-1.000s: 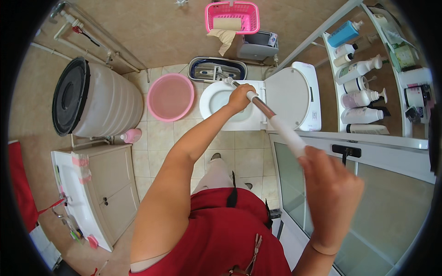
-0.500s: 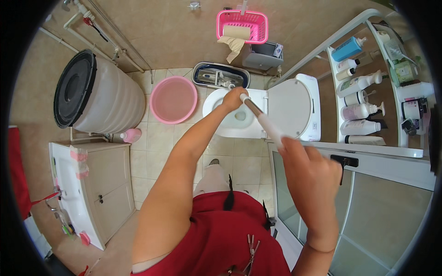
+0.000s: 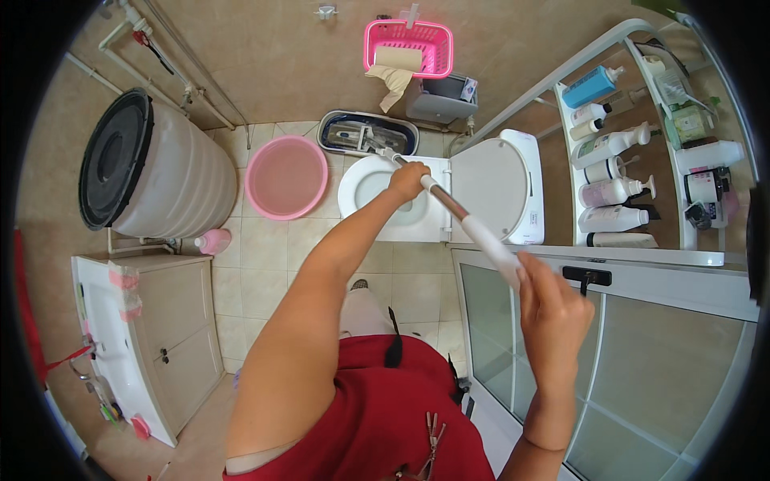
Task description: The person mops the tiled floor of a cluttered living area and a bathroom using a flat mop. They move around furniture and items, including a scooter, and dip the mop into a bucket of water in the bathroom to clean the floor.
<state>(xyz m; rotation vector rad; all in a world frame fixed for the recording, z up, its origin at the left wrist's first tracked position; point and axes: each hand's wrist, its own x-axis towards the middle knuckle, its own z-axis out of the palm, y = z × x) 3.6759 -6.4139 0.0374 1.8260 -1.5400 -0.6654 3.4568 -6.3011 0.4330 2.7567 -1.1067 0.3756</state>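
Note:
A mop handle (image 3: 484,238), white with a metal-coloured middle, slants across the open toilet bowl. My left hand (image 3: 409,181) is closed round its lower part, above the toilet seat (image 3: 350,183). On the white upper end, my right hand (image 3: 555,313) is closed, near the black door handle (image 3: 588,276). The handle's far end runs to an oblong dark-blue and grey mop bucket (image 3: 387,120) by the wall. Inside that bucket lies a flat grey mop head (image 3: 353,135), partly hidden by the bucket's fittings.
A pink basin (image 3: 253,180) of water stands left of the toilet, near a large black-lidded barrel (image 3: 176,168). A pink basket (image 3: 439,60) hangs above a grey bin (image 3: 437,103). Bottles fill the shelf rack (image 3: 577,160) at right, above a glass-panelled door (image 3: 658,353).
The whole view has shifted a little left. My right hand has moved slightly right and down with the handle's upper end. Both hands keep their hold.

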